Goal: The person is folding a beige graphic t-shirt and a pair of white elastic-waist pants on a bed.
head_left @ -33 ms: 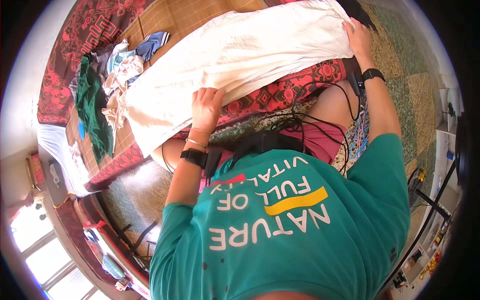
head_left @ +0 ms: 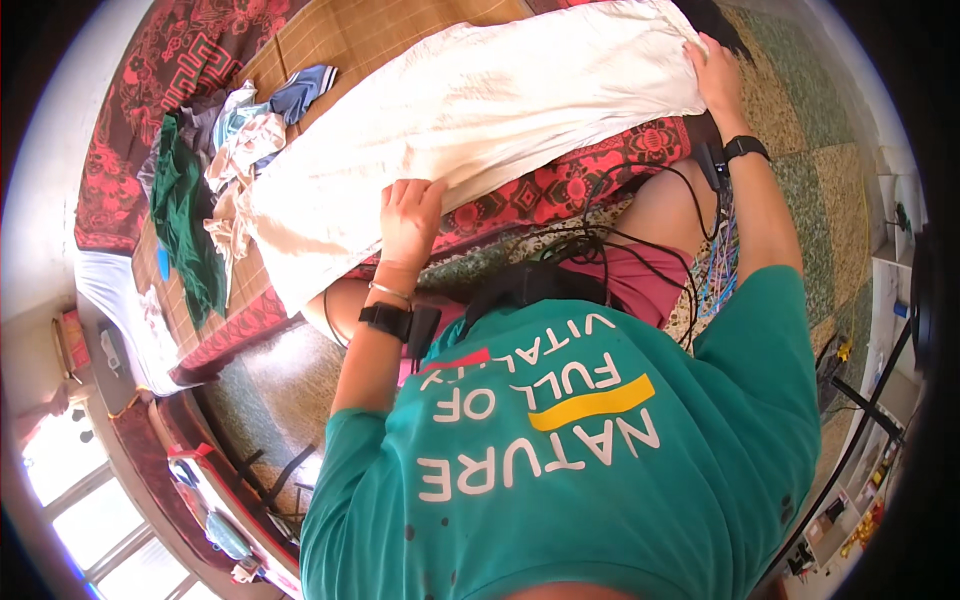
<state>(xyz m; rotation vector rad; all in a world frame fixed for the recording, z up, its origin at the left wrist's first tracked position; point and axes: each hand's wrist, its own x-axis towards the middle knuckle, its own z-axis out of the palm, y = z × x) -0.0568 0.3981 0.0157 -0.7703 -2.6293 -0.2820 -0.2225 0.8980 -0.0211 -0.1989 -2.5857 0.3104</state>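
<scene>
A long cream-white cloth (head_left: 480, 110) lies stretched across the bed in front of me, lightly creased. My left hand (head_left: 410, 215) is closed at its near edge, fingers curled and thumb against the fabric. At the cloth's far right end, my right hand (head_left: 715, 78) grips the edge between fingers and thumb; the thumb is partly hidden. Left of the cloth is a pile of crumpled clothes: a dark green garment (head_left: 185, 220), a beige piece (head_left: 240, 160) touching the cloth's left end, and a blue one with white stripes (head_left: 303, 92).
Under the cloth are a brown checked mat (head_left: 330, 40) and a red patterned bedcover (head_left: 560, 185). Black cables (head_left: 590, 235) run over my lap. Speckled floor tiles (head_left: 800, 190) lie to the right. A window (head_left: 100, 520) is at the lower left.
My left hand has shifted very slightly down and to the left. My right hand and the cloth look almost the same.
</scene>
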